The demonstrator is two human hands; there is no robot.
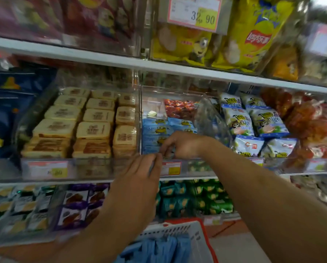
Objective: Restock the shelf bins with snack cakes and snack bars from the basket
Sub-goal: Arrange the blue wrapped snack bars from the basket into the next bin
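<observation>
At a shop shelf, I reach both hands to the clear bin [141, 118] on the middle shelf, where blue packets [155, 130] lie in rows in its front half, with red packets [179, 108] behind them. My right hand [179, 146] hangs over the front row, fingers curled down onto the nearest blue packets; whether it pinches one or only presses the row I cannot tell through the blur. My left hand [140, 174] comes up at the bin's front lip, fingertips drawn together at the edge, apparently steadying a packet there, though the grip itself is not clear.

Below my arms the basket [179, 231], white mesh with a red rim, holds more blue packets [159, 247], so the restocking looks well short of done.

To do this step well, I judge, I should stand each packet on edge, face forward, and tuck it tight against the row, one hand keeping the stack from toppling while the other seats the new one. The tan cake bin [79, 122] just to the left looks full and needs nothing.
</observation>
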